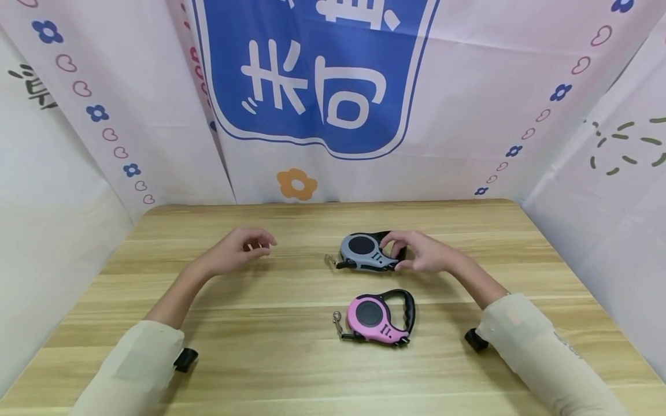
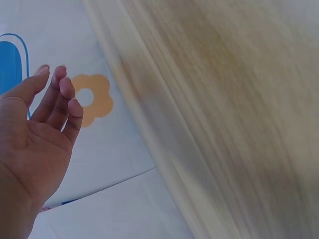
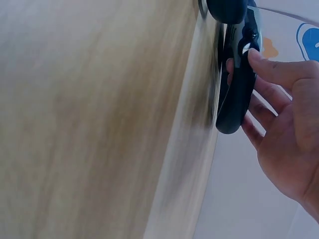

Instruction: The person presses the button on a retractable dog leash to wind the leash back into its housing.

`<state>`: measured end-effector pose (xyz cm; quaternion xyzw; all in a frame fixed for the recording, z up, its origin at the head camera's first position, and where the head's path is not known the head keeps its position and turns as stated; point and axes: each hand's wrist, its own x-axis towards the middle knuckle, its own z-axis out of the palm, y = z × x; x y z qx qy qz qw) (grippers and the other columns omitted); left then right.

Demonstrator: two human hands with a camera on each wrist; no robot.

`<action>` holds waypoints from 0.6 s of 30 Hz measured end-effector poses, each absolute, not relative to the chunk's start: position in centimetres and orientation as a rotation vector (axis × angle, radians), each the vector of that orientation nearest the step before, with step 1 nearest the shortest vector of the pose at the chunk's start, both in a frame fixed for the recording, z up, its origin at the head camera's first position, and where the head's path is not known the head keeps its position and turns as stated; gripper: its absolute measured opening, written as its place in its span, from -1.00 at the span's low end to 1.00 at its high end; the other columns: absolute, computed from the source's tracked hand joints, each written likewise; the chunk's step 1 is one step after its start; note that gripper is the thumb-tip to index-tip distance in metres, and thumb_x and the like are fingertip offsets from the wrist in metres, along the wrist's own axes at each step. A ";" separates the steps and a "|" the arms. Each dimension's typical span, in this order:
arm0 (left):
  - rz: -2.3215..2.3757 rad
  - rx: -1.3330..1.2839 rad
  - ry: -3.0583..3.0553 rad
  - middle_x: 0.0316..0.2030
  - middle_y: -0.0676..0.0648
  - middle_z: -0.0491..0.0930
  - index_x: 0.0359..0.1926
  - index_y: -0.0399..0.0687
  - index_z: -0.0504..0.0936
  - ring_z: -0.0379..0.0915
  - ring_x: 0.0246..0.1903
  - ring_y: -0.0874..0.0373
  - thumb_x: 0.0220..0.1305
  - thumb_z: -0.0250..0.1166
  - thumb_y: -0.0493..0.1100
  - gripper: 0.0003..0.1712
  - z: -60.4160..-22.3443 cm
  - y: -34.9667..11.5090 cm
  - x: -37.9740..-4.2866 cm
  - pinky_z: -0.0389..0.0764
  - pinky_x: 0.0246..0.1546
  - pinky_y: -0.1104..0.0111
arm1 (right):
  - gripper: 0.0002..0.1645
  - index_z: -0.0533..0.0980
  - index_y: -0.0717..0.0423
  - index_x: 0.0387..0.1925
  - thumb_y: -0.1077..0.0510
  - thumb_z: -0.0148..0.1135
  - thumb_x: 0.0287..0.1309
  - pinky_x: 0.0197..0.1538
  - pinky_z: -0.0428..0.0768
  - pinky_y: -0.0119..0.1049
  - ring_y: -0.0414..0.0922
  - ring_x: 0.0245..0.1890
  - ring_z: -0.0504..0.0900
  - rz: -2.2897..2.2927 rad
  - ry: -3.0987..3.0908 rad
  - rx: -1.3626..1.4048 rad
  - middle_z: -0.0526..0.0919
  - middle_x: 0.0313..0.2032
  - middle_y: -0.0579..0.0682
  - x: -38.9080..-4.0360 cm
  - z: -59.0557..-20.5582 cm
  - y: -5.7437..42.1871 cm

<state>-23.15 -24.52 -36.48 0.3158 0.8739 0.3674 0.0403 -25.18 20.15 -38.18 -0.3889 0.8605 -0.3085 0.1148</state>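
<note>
A grey retractable dog leash (image 1: 360,252) lies on the wooden table, its small metal clip (image 1: 330,261) pointing left. At its black handle is my right hand (image 1: 422,252), the fingers curled into the loop and the thumb by the lower corner. In the right wrist view, the thumb of the right hand (image 3: 291,122) touches the dark handle (image 3: 234,102) near its button. Closer to me lies a pink retractable dog leash (image 1: 372,319), touched by neither hand. My left hand (image 1: 240,249) hovers over the table's left part, loosely bent and holding nothing; the left wrist view shows its palm (image 2: 40,144).
The wooden table (image 1: 260,370) ends at a white printed cloth (image 1: 447,133) hanging behind it. More white cloth stands along the left and right sides. A black band piece (image 1: 185,359) shows by the left sleeve, another (image 1: 476,340) by the right sleeve.
</note>
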 end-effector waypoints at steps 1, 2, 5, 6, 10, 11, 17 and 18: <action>1.127 0.968 2.676 -0.26 -0.22 0.68 -0.01 -0.41 0.67 0.55 -0.34 0.06 0.42 0.26 -0.44 -0.82 -36.5 -24.5 -23.1 0.58 -0.34 0.40 | -0.39 0.51 0.18 0.21 0.44 0.43 0.11 0.13 0.57 0.07 -0.03 -0.08 0.68 -0.879 2.528 -1.146 0.73 -0.23 -0.04 -25.1 -38.2 20.1; 1.127 0.968 2.676 -0.26 -0.22 0.68 -0.01 -0.41 0.67 0.55 -0.34 0.05 0.42 0.26 -0.44 -0.82 -36.5 -24.5 -23.1 0.58 -0.34 0.39 | -0.39 0.50 0.17 0.22 0.44 0.43 0.12 0.10 0.58 0.05 -0.03 -0.08 0.68 -0.852 2.536 -1.150 0.74 -0.21 -0.04 -25.1 -38.2 20.1; 1.131 0.961 2.671 -0.25 -0.23 0.68 0.00 -0.41 0.67 0.55 -0.33 0.00 0.43 0.25 -0.42 -0.81 -36.4 -24.5 -23.1 0.58 -0.33 0.39 | -0.36 0.47 0.17 0.25 0.45 0.42 0.13 0.10 0.61 0.05 -0.02 -0.05 0.70 -0.791 2.553 -1.148 0.75 -0.18 0.00 -24.9 -38.3 20.0; 1.130 0.958 2.669 -0.25 -0.24 0.68 0.00 -0.41 0.67 0.55 -0.32 -0.02 0.44 0.25 -0.42 -0.81 -36.4 -24.5 -23.1 0.58 -0.33 0.39 | -0.34 0.47 0.18 0.26 0.46 0.42 0.12 0.13 0.60 0.07 -0.01 -0.04 0.71 -0.776 2.559 -1.146 0.75 -0.17 0.01 -24.9 -38.4 20.0; 1.130 0.954 2.666 -0.24 -0.25 0.68 0.01 -0.41 0.66 0.55 -0.31 -0.03 0.45 0.24 -0.41 -0.81 -36.4 -24.6 -23.0 0.58 -0.31 0.38 | -0.29 0.44 0.17 0.30 0.46 0.41 0.11 0.24 0.55 0.14 0.03 0.01 0.70 -0.752 2.574 -1.099 0.75 -0.14 0.04 -24.7 -38.5 20.0; 1.127 0.952 2.668 -0.24 -0.25 0.68 0.01 -0.41 0.67 0.55 -0.30 -0.03 0.45 0.24 -0.41 -0.81 -36.4 -24.7 -23.1 0.59 -0.31 0.38 | -0.28 0.44 0.17 0.31 0.46 0.41 0.11 0.25 0.54 0.15 0.04 0.02 0.70 -0.749 2.577 -1.091 0.75 -0.13 0.04 -24.6 -38.5 20.0; 1.134 0.964 2.678 -0.24 -0.26 0.68 -0.01 -0.41 0.67 0.55 -0.31 0.02 0.43 0.24 -0.43 -0.82 -36.5 -25.0 -23.1 0.59 -0.32 0.38 | -0.24 0.41 0.17 0.36 0.43 0.41 0.12 0.28 0.49 0.20 0.06 0.04 0.68 -0.755 2.605 -1.137 0.74 -0.08 0.05 -24.4 -38.4 20.2; 1.133 0.964 2.688 -0.24 -0.26 0.68 -0.01 -0.41 0.67 0.55 -0.30 0.03 0.43 0.24 -0.43 -0.82 -36.5 -25.0 -23.0 0.59 -0.32 0.38 | -0.24 0.41 0.18 0.36 0.42 0.42 0.12 0.29 0.48 0.21 0.06 0.05 0.67 -0.772 2.614 -1.154 0.73 -0.07 0.05 -24.4 -38.3 20.4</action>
